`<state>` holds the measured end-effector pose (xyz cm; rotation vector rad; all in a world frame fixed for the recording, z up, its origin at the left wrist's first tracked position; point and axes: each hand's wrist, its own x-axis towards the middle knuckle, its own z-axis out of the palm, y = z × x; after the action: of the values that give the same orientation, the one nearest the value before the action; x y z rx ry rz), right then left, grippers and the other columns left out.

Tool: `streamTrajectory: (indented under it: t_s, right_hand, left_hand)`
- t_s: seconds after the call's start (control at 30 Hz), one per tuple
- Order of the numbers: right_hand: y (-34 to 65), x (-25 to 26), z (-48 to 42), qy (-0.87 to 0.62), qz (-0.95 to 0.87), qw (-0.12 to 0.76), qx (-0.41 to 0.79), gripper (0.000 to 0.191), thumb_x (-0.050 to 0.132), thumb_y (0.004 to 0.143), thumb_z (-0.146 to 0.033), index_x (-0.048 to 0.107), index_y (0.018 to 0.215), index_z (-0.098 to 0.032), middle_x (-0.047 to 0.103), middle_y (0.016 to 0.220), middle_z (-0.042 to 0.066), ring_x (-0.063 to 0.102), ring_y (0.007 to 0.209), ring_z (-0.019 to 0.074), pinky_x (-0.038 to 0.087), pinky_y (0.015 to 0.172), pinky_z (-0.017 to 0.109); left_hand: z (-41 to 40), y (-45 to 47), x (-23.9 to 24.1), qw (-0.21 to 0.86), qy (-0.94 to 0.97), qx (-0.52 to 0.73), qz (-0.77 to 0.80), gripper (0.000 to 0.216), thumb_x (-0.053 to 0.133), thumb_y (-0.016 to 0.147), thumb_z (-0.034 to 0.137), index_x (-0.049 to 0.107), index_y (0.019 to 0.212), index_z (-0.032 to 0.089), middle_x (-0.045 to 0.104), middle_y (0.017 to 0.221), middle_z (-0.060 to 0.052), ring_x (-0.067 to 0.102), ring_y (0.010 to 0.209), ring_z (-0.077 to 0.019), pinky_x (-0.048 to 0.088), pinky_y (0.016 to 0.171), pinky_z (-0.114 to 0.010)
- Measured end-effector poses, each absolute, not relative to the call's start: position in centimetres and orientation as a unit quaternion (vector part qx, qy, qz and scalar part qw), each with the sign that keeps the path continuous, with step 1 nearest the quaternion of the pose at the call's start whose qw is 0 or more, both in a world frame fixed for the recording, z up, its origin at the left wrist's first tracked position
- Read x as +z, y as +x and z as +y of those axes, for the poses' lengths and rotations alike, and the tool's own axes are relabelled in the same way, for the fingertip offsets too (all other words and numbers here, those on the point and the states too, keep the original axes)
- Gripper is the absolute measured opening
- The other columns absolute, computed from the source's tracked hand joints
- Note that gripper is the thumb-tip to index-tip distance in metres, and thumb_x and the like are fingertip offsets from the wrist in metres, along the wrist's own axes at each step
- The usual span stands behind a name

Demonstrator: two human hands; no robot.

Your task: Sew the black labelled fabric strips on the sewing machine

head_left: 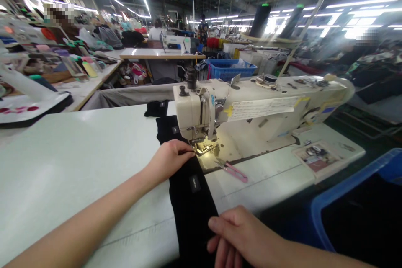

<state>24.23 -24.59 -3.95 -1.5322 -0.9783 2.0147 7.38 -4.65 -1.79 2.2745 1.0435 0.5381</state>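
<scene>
A long strip of black fabric (pixel 191 201) with a small label lies across the white table (pixel 78 155) and runs under the presser foot (pixel 204 148) of a cream sewing machine (pixel 257 109). My left hand (pixel 171 157) rests on the fabric just left of the presser foot, fingers pressed together on the cloth's edge. My right hand (pixel 238 234) grips the near end of the strip at the table's front edge, fingers curled around it.
Pink thread snips (pixel 234 171) lie on the table right of the needle. A blue bin (pixel 354 201) stands at the lower right. More black pieces (pixel 157 109) lie behind the machine. Other work tables, a blue basket (pixel 230 69) and people are farther back.
</scene>
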Motion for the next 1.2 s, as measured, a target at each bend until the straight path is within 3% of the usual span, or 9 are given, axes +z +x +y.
streamTrajectory:
  t_s: [0.13, 0.27, 0.33, 0.4, 0.47, 0.53, 0.6, 0.67, 1.2]
  right_hand:
    - [23.7, -5.2, -24.9, -0.548, -0.367, 0.241, 0.712, 0.064, 0.047, 0.094, -0.071, 0.066, 0.081, -0.011, 0.071, 0.063, 0.008, 0.057, 0.047, 0.0104, 0.04, 0.047, 0.019]
    - [23.9, -5.8, -25.3, -0.539, -0.465, 0.23, 0.663, 0.069, 0.034, 0.1, -0.069, 0.067, 0.078, -0.013, 0.067, 0.056, 0.004, 0.055, 0.044, 0.0107, 0.04, 0.045, 0.02]
    - [24.5, -5.7, -25.4, -0.556, -0.581, 0.258, 0.535, 0.067, 0.035, 0.101, -0.068, 0.066, 0.072, -0.016, 0.062, 0.051, 0.002, 0.055, 0.044, 0.0116, 0.041, 0.047, 0.021]
    - [25.3, -5.1, -25.2, -0.556, -0.701, 0.319, 0.313, 0.06, 0.042, 0.102, -0.062, 0.067, 0.072, -0.016, 0.062, 0.053, 0.002, 0.058, 0.05, 0.0136, 0.045, 0.052, 0.024]
    - [26.2, -4.3, -24.6, -0.51, -0.777, 0.35, 0.118, 0.044, 0.047, 0.104, -0.048, 0.07, 0.087, -0.015, 0.069, 0.071, 0.006, 0.064, 0.065, 0.0173, 0.05, 0.062, 0.028]
    - [26.9, -3.6, -23.9, -0.451, -0.823, 0.343, 0.039, 0.03, 0.047, 0.106, -0.034, 0.069, 0.105, -0.013, 0.073, 0.096, 0.011, 0.067, 0.087, 0.0209, 0.055, 0.077, 0.033]
    - [27.3, -3.4, -23.2, -0.413, -0.847, 0.331, 0.038, 0.025, 0.049, 0.105, -0.028, 0.067, 0.112, -0.012, 0.072, 0.111, 0.013, 0.065, 0.103, 0.0226, 0.055, 0.09, 0.037]
    - [27.5, -3.7, -22.8, -0.4, -0.853, 0.333, 0.047, 0.024, 0.051, 0.104, -0.027, 0.068, 0.112, -0.012, 0.072, 0.114, 0.012, 0.064, 0.108, 0.0228, 0.054, 0.095, 0.038]
    - [27.2, -4.6, -22.2, -0.417, -0.849, 0.324, 0.025, 0.019, 0.058, 0.1, -0.023, 0.069, 0.112, -0.012, 0.074, 0.114, 0.013, 0.065, 0.107, 0.022, 0.055, 0.095, 0.037]
  left_hand:
    - [-6.9, 7.3, -2.6, 0.075, 0.918, 0.245, 0.304, 0.024, 0.055, 0.096, 0.022, 0.074, 0.108, 0.015, 0.072, 0.105, -0.013, 0.065, 0.099, -0.0278, 0.056, 0.09, -0.046]
    - [-8.6, 6.3, -3.2, 0.02, 0.944, 0.238, 0.228, 0.029, 0.045, 0.102, 0.022, 0.071, 0.113, 0.014, 0.068, 0.112, -0.014, 0.062, 0.103, -0.0266, 0.058, 0.092, -0.045]
    - [-8.7, 5.9, -3.5, 0.016, 0.949, 0.222, 0.223, 0.03, 0.045, 0.102, 0.023, 0.069, 0.117, 0.013, 0.068, 0.114, -0.014, 0.062, 0.104, -0.0263, 0.058, 0.093, -0.044]
    - [-8.5, 5.8, -3.7, 0.013, 0.951, 0.21, 0.227, 0.031, 0.045, 0.103, 0.024, 0.068, 0.119, 0.013, 0.067, 0.115, -0.014, 0.061, 0.105, -0.0266, 0.058, 0.093, -0.045]
    - [-8.2, 5.8, -3.8, 0.01, 0.952, 0.201, 0.231, 0.031, 0.045, 0.103, 0.025, 0.068, 0.12, 0.013, 0.067, 0.117, -0.014, 0.061, 0.106, -0.0267, 0.057, 0.094, -0.046]
    - [-8.0, 5.8, -3.7, 0.005, 0.953, 0.194, 0.235, 0.032, 0.044, 0.103, 0.024, 0.067, 0.121, 0.012, 0.067, 0.119, -0.015, 0.061, 0.107, -0.0271, 0.057, 0.094, -0.046]
    - [-7.9, 5.8, -3.7, -0.003, 0.952, 0.189, 0.239, 0.032, 0.044, 0.103, 0.023, 0.067, 0.122, 0.011, 0.066, 0.121, -0.015, 0.06, 0.108, -0.0279, 0.057, 0.094, -0.046]
    - [-7.7, 5.7, -3.7, -0.01, 0.952, 0.185, 0.242, 0.032, 0.044, 0.102, 0.022, 0.066, 0.124, 0.011, 0.066, 0.122, -0.015, 0.06, 0.11, -0.0286, 0.056, 0.095, -0.046]
    - [-6.6, 5.8, -3.4, 0.006, 0.951, 0.18, 0.252, 0.03, 0.047, 0.101, 0.022, 0.069, 0.12, 0.016, 0.068, 0.124, -0.012, 0.06, 0.111, -0.0272, 0.055, 0.096, -0.045]
